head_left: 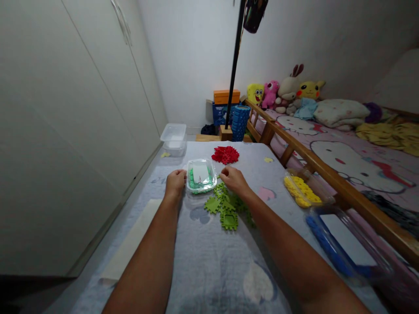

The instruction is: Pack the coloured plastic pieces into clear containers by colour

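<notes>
A lidded clear plastic container (202, 188) with green pieces and a white label stands on the cloth-covered table. At its left side, my left hand (176, 182) has its fingers curled against the edge. My right hand (233, 178) is closed in a pinch just off the container's right edge. A small yellow-green bit shows at those fingertips, too small to name. Below this hand lies a loose pile of lime-green toothed interlocking pieces (229, 220), partly hidden by my right forearm. Farther back sits a heap of red interlocking pieces (225, 155).
Clear containers with yellow pieces (303, 192) and blue pieces (327, 240) line the right side by the wooden bed rail (301, 155). An open clear container (174, 135) stands at the back left. A pale sheet (134, 240) lies near the left edge.
</notes>
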The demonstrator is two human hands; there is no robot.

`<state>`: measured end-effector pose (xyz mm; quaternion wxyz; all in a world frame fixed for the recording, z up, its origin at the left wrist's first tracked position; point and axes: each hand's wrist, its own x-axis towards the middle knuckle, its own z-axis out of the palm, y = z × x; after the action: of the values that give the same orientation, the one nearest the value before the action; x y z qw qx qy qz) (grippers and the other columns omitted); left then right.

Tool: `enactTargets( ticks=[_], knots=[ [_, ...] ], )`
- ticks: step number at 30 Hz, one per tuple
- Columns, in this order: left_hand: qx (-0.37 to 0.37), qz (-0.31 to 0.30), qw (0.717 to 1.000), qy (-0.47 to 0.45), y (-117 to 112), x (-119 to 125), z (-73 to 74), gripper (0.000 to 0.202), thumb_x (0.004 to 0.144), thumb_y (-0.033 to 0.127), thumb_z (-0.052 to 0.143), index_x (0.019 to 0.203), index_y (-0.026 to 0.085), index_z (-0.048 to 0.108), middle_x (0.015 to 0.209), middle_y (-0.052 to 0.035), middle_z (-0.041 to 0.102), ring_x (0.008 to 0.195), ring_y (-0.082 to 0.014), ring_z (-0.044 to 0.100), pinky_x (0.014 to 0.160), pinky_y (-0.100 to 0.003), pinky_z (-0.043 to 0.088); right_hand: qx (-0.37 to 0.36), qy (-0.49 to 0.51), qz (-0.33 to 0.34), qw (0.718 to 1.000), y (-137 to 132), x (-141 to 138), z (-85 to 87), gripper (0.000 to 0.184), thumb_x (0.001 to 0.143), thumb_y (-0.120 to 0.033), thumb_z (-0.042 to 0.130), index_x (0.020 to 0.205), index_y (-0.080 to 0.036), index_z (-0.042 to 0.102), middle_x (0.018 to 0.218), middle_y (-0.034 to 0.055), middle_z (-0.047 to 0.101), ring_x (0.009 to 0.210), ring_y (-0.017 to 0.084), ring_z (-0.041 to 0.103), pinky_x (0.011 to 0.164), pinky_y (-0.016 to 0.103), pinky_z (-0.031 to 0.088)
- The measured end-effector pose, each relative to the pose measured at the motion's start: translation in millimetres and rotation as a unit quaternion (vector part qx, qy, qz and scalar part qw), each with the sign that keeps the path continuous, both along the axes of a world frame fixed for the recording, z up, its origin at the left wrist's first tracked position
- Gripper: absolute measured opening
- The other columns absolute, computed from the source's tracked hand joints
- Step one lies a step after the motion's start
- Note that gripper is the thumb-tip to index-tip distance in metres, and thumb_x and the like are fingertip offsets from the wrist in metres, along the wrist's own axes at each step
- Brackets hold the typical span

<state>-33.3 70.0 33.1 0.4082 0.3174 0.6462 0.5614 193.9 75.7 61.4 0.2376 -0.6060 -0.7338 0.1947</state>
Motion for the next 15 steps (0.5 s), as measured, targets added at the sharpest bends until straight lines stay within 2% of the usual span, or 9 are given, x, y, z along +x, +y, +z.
enactTargets(
  ticks=[3, 6, 10, 13, 15],
  knots=[
    [-0.004, -0.011, 1.000, -0.021, 0, -1, 0.2, 0.022, 0.058, 0.034, 0.063, 0.071, 0.017, 0.063, 0.056, 0.0046, 0.052, 0.048, -0.0099, 0.045, 0.047, -0.022, 0.033, -0.096, 0.122, -0.035, 0.987, -3, -19, -1.5, 0.007, 0.087, -0.025, 0.068, 0.087, -0.018, 0.066, 0.077, 0.0018, 0.072, 0.071, 0.017, 0.067, 0.068, 0.027, 0.052],
    [-0.006, -0.025, 0.999, -0.043, 1, -2, 1.8, 0.023, 0.055, 0.033, 0.065, 0.071, 0.017, 0.062, 0.054, 0.0059, 0.049, 0.047, -0.0091, 0.044, 0.047, -0.022, 0.036, -0.170, 0.246, -0.071, 0.952, -6, -32, -6.8, 0.017, 0.081, -0.016, 0.068, 0.096, -0.019, 0.061, 0.063, -0.0059, 0.062, 0.054, 0.014, 0.061, 0.053, 0.024, 0.049],
    [0.011, -0.053, 0.997, -0.063, -1, 3, 10.8, 0.031, 0.056, 0.035, 0.071, 0.079, 0.016, 0.063, 0.060, 0.0052, 0.054, 0.051, -0.0084, 0.049, 0.051, -0.021, 0.041, -0.151, 0.347, -0.077, 0.922, -7, -26, -3.0, 0.023, 0.077, -0.013, 0.068, 0.094, -0.021, 0.057, 0.060, -0.0096, 0.055, 0.048, 0.012, 0.058, 0.047, 0.022, 0.050],
    [0.040, -0.087, 0.992, -0.077, -7, 21, 21.8, 0.039, 0.061, 0.039, 0.076, 0.091, 0.017, 0.064, 0.070, 0.0031, 0.060, 0.059, -0.0095, 0.055, 0.054, -0.021, 0.045, -0.118, 0.381, -0.075, 0.914, -7, 0, 9.5, 0.022, 0.076, -0.019, 0.070, 0.095, -0.021, 0.058, 0.062, -0.0096, 0.055, 0.048, 0.011, 0.059, 0.047, 0.022, 0.052],
    [0.075, -0.160, 0.978, -0.107, -13, 39, 28.4, 0.049, 0.064, 0.040, 0.080, 0.106, 0.018, 0.065, 0.083, -0.0006, 0.065, 0.072, -0.0138, 0.063, 0.059, -0.024, 0.050, -0.092, 0.392, -0.083, 0.912, -6, 28, 18.3, 0.023, 0.077, -0.021, 0.070, 0.097, -0.020, 0.059, 0.063, -0.0083, 0.058, 0.048, 0.011, 0.060, 0.047, 0.023, 0.054]
  ],
)
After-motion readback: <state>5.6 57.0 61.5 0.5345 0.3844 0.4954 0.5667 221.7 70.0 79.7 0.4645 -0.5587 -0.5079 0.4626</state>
